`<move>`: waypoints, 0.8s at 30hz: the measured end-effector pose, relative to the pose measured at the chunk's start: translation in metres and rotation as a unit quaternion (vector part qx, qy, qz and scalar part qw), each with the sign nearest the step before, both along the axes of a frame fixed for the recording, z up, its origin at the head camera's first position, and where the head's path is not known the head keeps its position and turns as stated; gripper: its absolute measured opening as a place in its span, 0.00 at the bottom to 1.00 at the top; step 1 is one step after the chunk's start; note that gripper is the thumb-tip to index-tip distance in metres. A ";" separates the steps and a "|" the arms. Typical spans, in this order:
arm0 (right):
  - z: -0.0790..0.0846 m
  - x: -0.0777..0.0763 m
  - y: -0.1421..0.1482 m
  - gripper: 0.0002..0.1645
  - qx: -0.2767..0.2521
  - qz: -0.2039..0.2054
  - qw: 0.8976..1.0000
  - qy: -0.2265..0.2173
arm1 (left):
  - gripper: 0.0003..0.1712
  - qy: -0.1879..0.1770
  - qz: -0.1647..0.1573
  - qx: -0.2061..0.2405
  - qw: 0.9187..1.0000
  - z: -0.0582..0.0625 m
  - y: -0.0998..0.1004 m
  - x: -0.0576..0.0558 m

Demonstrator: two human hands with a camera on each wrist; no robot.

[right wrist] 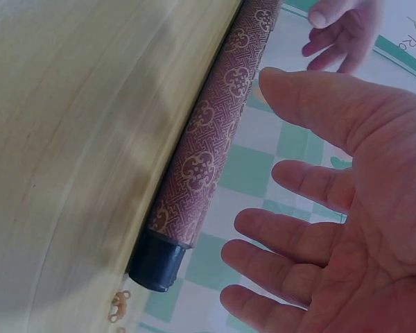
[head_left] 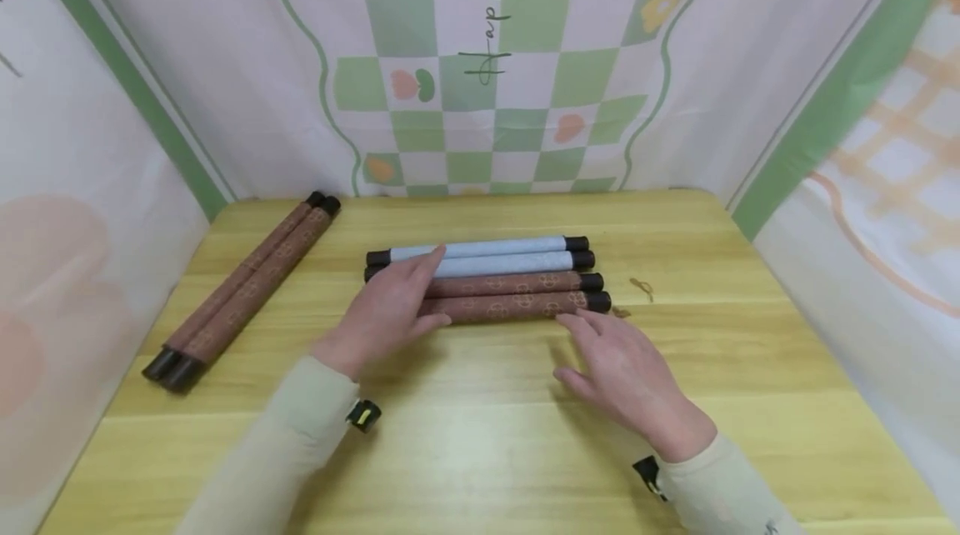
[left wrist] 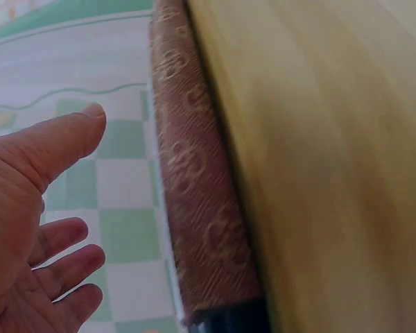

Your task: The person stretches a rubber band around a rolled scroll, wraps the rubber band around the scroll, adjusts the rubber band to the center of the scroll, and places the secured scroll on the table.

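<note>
Side by side on the table lie two light blue scrolls (head_left: pixel 510 263) and two brown patterned scrolls (head_left: pixel 517 305), all with black end knobs. Over their left part hovers my left hand (head_left: pixel 384 308), thumb and fingers spread; it hides some of the left ends. My right hand (head_left: pixel 628 370) is by the right end of the nearest brown scroll, fingers relaxed and nothing in the palm. In the left wrist view the left hand (left wrist: pixel 38 229) is beside a brown scroll (left wrist: pixel 194 152). The right wrist view has the right hand (right wrist: pixel 333 208) with fingers apart, close to the brown scroll (right wrist: pixel 201 152).
Two more brown scrolls (head_left: pixel 255 293) lie slantwise at the table's left. Thin tan rubber bands (head_left: pixel 642 289) are on the wooden table (head_left: pixel 480 468) just right of the scrolls. A patterned cloth (head_left: pixel 495 60) hangs behind the table and along both sides.
</note>
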State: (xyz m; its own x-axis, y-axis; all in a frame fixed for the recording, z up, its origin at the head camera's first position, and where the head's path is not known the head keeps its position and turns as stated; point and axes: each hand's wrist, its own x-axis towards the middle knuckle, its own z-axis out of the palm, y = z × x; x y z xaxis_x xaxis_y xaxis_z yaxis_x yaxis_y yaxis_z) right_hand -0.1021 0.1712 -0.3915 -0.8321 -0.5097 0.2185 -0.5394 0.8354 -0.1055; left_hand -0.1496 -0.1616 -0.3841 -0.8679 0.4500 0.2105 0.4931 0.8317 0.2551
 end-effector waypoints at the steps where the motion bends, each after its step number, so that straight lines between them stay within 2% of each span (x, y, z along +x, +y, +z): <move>1: 0.000 0.000 0.001 0.45 0.000 -0.001 1.000 0.002 | 0.57 -0.002 -0.003 -0.004 1.000 -0.003 0.003 0.000; 4: -0.001 -0.005 0.006 0.44 0.003 -0.012 1.000 -0.005 | 0.56 -0.007 -0.005 -0.009 1.000 -0.009 0.006 0.001; 7: -0.002 -0.020 0.011 0.42 0.014 -0.050 0.997 -0.052 | 0.55 -0.006 0.004 -0.010 1.000 -0.013 0.004 0.006; 11: -0.006 -0.047 0.025 0.37 0.033 -0.136 0.979 -0.147 | 0.53 0.001 0.010 -0.005 1.000 -0.015 0.000 0.014; 15: -0.012 -0.070 0.044 0.35 0.033 -0.191 0.961 -0.197 | 0.52 0.008 0.003 0.000 1.000 -0.017 -0.001 0.020; 19: -0.015 -0.084 0.062 0.35 0.020 -0.209 0.952 -0.223 | 0.52 0.012 -0.007 0.001 1.000 -0.018 0.004 0.023; 24: -0.017 -0.090 0.081 0.34 0.015 -0.219 0.941 -0.258 | 0.50 0.006 -0.029 0.004 1.000 -0.019 0.014 0.025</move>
